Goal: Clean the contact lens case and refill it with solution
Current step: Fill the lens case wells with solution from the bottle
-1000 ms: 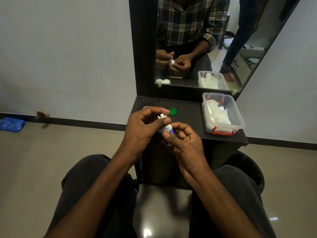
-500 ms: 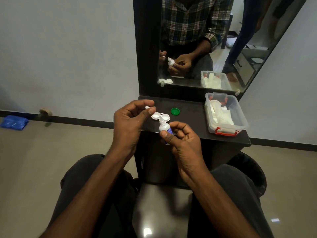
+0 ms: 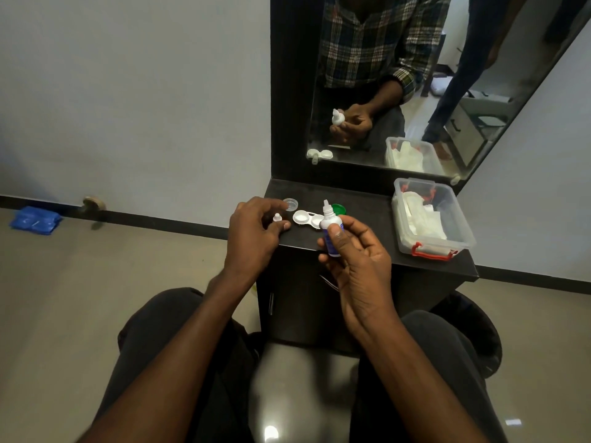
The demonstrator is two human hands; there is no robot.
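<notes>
A white contact lens case (image 3: 306,219) lies open on the dark counter (image 3: 367,219), both wells uncovered. Its clear lid (image 3: 291,204) lies to the left and its green lid (image 3: 339,208) behind the bottle. My right hand (image 3: 355,260) grips a small white solution bottle (image 3: 331,227) upright, its nozzle bare, just right of the case. My left hand (image 3: 252,235) pinches the bottle's small white cap (image 3: 277,218) low over the counter's left edge.
A clear plastic box with red latches (image 3: 431,219), holding white tissues, sits at the counter's right. A mirror (image 3: 399,78) stands behind the counter and reflects my hands. My knees flank the cabinet below. A blue packet (image 3: 35,220) lies on the floor, far left.
My left hand unscrewed the cap from the bottle, carried it left and lowered it toward the counter. The right hand raised the bottle slightly, uncovering the lens case.
</notes>
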